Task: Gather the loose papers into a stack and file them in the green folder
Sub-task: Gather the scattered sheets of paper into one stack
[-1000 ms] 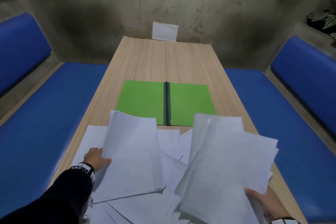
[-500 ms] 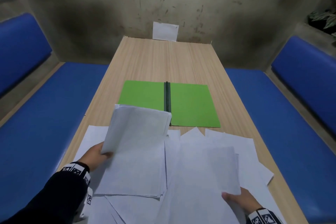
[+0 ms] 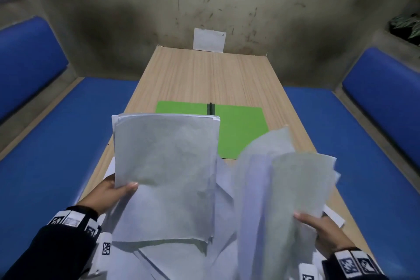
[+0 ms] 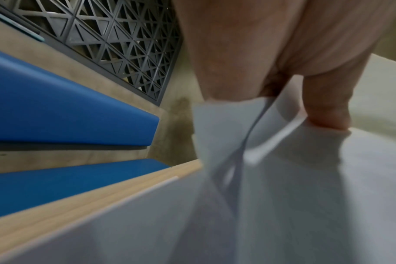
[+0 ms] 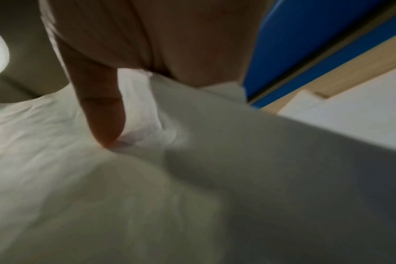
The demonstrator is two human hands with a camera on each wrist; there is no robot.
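Note:
The green folder (image 3: 241,129) lies open and flat mid-table, its dark spine up the centre. My left hand (image 3: 118,191) grips the left edge of a neat batch of white papers (image 3: 166,170), raised and tilted over the folder's left half. The left wrist view shows the thumb (image 4: 326,107) pinching those sheets (image 4: 217,128). My right hand (image 3: 316,225) holds a looser, fanned bunch of papers (image 3: 284,184) lifted at the right; its thumb (image 5: 102,114) presses into the sheets (image 5: 102,178). More loose papers (image 3: 222,191) lie on the table beneath.
The wooden table (image 3: 204,75) runs away to a stained wall, where a small white card (image 3: 209,40) leans. Blue padded benches (image 3: 56,143) (image 3: 368,143) flank both sides. A plant (image 3: 406,25) sits at the far right.
My left hand has lifted its batch higher, now covering the folder's left half. My right hand, low on flat sheets half a second ago, has raised a fanned bunch.

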